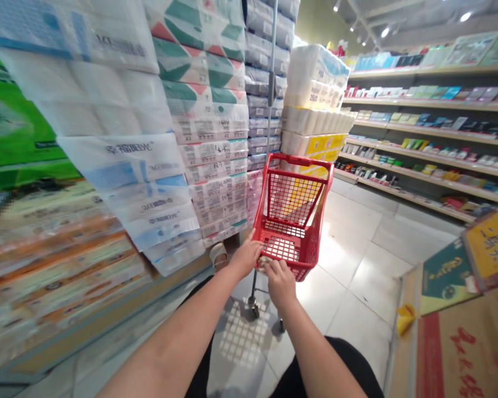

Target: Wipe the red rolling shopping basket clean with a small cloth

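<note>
A small red shopping cart (pixel 290 243) with a grid-walled plastic basket stands in front of me on the floor. My left hand (pixel 248 257) is closed over the near left corner of the basket's rim. Just to its right, my right hand (pixel 280 282) is closed at the near rim, its fingers bent. Between the hands, by the right fingertips, shows a small pale, mottled thing that I cannot make out. The floor of the basket shows through its grid with nothing lying on it. Under the near side, a caster wheel (pixel 254 308) is visible.
Tall stacks of wrapped tissue packs (pixel 149 188) line the left on a low platform. Behind the cart stand toilet-roll bundles (pixel 315 83). Stocked shelves (pixel 431 132) run along the right. Cardboard boxes (pixel 468 342) fill the right foreground. A shoe (pixel 218 254) shows beyond my left forearm.
</note>
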Demonstrator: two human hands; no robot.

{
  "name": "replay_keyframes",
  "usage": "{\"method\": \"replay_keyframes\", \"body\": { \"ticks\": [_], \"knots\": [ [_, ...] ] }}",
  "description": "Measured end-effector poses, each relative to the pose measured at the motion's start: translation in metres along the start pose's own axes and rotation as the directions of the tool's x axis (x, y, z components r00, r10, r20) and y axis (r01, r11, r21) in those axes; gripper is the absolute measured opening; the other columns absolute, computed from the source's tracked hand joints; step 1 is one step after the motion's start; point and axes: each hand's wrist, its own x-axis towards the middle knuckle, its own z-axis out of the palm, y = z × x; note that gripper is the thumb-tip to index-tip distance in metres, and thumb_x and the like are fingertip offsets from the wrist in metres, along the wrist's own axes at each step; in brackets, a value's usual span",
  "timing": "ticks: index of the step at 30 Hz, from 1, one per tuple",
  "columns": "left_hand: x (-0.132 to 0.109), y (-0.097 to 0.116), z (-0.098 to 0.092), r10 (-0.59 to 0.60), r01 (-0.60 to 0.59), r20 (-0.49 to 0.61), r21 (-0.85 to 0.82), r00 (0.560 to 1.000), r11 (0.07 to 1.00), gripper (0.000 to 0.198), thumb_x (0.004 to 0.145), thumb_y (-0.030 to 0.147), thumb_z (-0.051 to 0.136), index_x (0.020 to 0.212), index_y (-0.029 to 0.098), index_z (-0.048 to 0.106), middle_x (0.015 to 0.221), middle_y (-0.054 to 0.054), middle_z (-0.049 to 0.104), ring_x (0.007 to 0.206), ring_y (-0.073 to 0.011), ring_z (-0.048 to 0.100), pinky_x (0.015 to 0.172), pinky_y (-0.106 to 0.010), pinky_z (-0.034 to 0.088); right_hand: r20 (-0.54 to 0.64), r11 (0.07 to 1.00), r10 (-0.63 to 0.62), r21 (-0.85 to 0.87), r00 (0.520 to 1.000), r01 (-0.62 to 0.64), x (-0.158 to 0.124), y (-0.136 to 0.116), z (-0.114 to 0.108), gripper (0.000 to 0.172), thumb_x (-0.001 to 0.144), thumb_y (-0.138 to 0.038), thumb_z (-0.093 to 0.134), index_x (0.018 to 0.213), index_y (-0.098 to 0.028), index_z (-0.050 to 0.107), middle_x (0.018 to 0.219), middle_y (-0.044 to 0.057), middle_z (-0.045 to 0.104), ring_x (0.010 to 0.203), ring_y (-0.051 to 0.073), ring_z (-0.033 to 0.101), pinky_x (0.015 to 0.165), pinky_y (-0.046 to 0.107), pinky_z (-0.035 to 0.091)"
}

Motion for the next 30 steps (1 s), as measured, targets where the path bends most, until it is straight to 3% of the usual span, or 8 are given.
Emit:
{"method": "replay_keyframes", "body": {
  "ticks": [4,9,15,21,25,30],
  "knots": [
    [0.000,0.001,-0.001,-0.006,0.006,-0.003,0.014,1.000,1.000,0.042,0.099,0.023,0.026,0.096,0.018,0.067,0.107,-0.004,0.071,0.133,-0.0149,0.044,0.120,-0.043,0.028,0.024,1.000,-0.007,0.000,1.000,0.007,-0.002,0.000,0.001,0.010,0.089,-0.023,0.062,0.081,-0.020,0.066,0.083,0.006,0.062,0.080,0.020,0.049,0.059,0.030,0.036],
    [-0.001,0.001,-0.002,-0.025,0.025,0.011,0.002,1.000,1.000,0.043,0.099,0.023,0.025,0.098,0.018,0.067,0.112,-0.005,0.070,0.137,-0.0155,0.040,0.120,-0.044,0.030,-0.060,1.000,0.004,0.000,0.998,-0.004,0.000,0.006,-0.013,0.014,0.093,-0.022,0.055,0.086,-0.019,0.066,0.084,0.006,0.061,0.079,0.020,0.047,0.070,0.033,0.039],
    [-0.001,-0.002,0.000,-0.032,0.032,0.008,-0.011,0.999,0.999,0.044,0.099,0.024,0.024,0.097,0.018,0.068,0.111,-0.005,0.071,0.141,-0.0154,0.032,0.120,-0.043,0.029,0.032,0.998,0.065,-0.007,0.997,-0.065,-0.001,0.012,-0.017,0.016,0.086,-0.012,0.059,0.074,-0.021,0.065,0.078,0.006,0.059,0.078,0.021,0.048,0.059,0.032,0.035],
    [-0.001,-0.005,0.000,-0.052,0.052,0.007,0.010,0.999,0.999,0.042,0.099,0.024,0.026,0.103,0.016,0.067,0.116,-0.005,0.069,0.144,-0.0158,0.026,0.118,-0.042,0.035,-0.019,0.996,0.086,0.016,0.996,-0.086,-0.003,0.015,-0.020,0.014,0.091,-0.021,0.058,0.079,-0.020,0.065,0.078,0.005,0.060,0.077,0.020,0.049,0.068,0.031,0.037],
    [-0.002,-0.008,-0.001,-0.021,0.021,0.002,0.021,1.000,1.000,0.043,0.099,0.025,0.025,0.100,0.017,0.068,0.113,-0.005,0.070,0.141,-0.0160,0.032,0.118,-0.043,0.034,0.036,0.994,0.110,-0.014,0.993,-0.110,-0.006,0.016,-0.020,0.019,0.086,-0.013,0.060,0.069,-0.021,0.063,0.074,0.006,0.059,0.074,0.020,0.048,0.061,0.031,0.034],
    [-0.001,-0.012,-0.003,0.011,-0.010,-0.019,0.019,1.000,1.000,0.044,0.099,0.024,0.025,0.103,0.019,0.068,0.111,-0.002,0.071,0.133,-0.0127,0.044,0.121,-0.042,0.028,-0.076,0.997,0.072,0.020,0.994,-0.071,-0.005,0.017,-0.028,0.012,0.092,-0.018,0.054,0.088,-0.020,0.066,0.079,0.005,0.059,0.077,0.020,0.048,0.071,0.033,0.037]
  ]
}}
